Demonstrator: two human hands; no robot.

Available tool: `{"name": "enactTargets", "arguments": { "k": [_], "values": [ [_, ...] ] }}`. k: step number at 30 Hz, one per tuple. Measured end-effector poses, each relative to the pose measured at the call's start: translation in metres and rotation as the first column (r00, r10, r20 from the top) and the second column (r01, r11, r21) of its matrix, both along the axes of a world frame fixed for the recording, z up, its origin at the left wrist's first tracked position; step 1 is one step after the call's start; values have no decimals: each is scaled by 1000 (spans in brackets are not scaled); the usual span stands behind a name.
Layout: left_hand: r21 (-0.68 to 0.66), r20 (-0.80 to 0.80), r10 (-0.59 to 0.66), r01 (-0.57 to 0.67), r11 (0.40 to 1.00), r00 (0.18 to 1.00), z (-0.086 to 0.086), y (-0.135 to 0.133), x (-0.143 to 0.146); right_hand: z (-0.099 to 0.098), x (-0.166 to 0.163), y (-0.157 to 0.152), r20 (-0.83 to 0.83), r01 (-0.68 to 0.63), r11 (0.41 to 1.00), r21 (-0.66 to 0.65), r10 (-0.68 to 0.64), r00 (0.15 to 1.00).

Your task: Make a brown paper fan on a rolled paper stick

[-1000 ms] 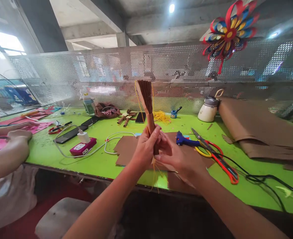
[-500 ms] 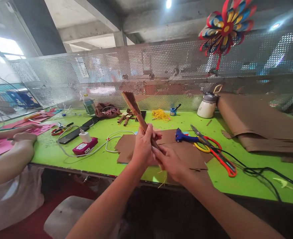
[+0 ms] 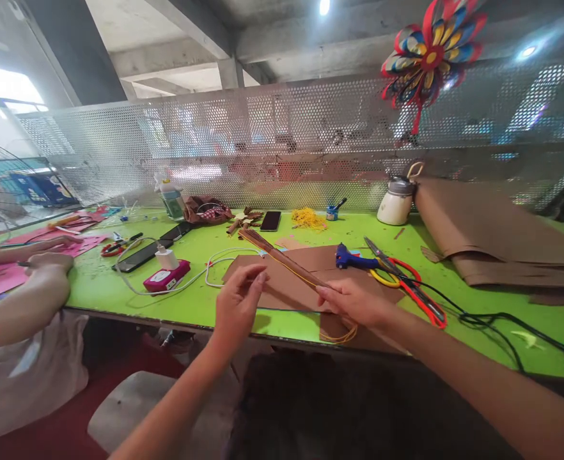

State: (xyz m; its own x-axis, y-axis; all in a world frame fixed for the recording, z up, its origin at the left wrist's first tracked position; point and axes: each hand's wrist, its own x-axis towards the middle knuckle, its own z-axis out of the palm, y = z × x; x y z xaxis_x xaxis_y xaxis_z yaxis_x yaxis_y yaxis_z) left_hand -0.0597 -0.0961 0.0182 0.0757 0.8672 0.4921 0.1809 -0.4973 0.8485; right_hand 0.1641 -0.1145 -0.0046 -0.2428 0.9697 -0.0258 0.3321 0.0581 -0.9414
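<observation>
Head view shows a slender bundle of layered brown paper (image 3: 282,257), edged with yellow string, slanting above flat brown paper sheets (image 3: 284,295) on a bright green table (image 3: 186,314). The bare right hand (image 3: 356,302) pinches its near end between thumb and fingers, probably so that the rest juts out free. A loose yellow string loop (image 3: 353,334) hangs below that grip. The bare left hand (image 3: 236,301) is near the bundle but apart from it, thumb and fingers parted and loosely curled, gripping nothing. Farther out, a blue glue gun (image 3: 355,259) and red-and-yellow-handled scissors (image 3: 424,306) lie together, seemingly placed within easy reach.
</observation>
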Motion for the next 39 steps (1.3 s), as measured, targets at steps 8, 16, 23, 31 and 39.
{"name": "enactTargets", "arguments": {
  "k": [8, 16, 23, 31, 39],
  "values": [
    [482, -737, 28, 496, 722, 676, 19, 21, -3, 19, 33, -13, -347, -386, 862, -329, 270, 898],
    [364, -912, 86, 696, 618, 401, 18, 42, 15, 25, 47, -23, -428, -482, 811, -331, 327, 843],
    [357, -933, 222, 636, 684, 284, 1, 52, 13, 24, 50, -4, -351, -407, 835, -370, 280, 893],
    [87, -974, -34, 510, 856, 223, 1, 85, 23, 22, 78, 43, 346, -51, 996, -69, 72, 935],
    [-34, -961, -159, 476, 879, 225, -22, 108, 39, 13, 98, 50, 599, 83, 943, 323, -272, 753]
  ]
}}
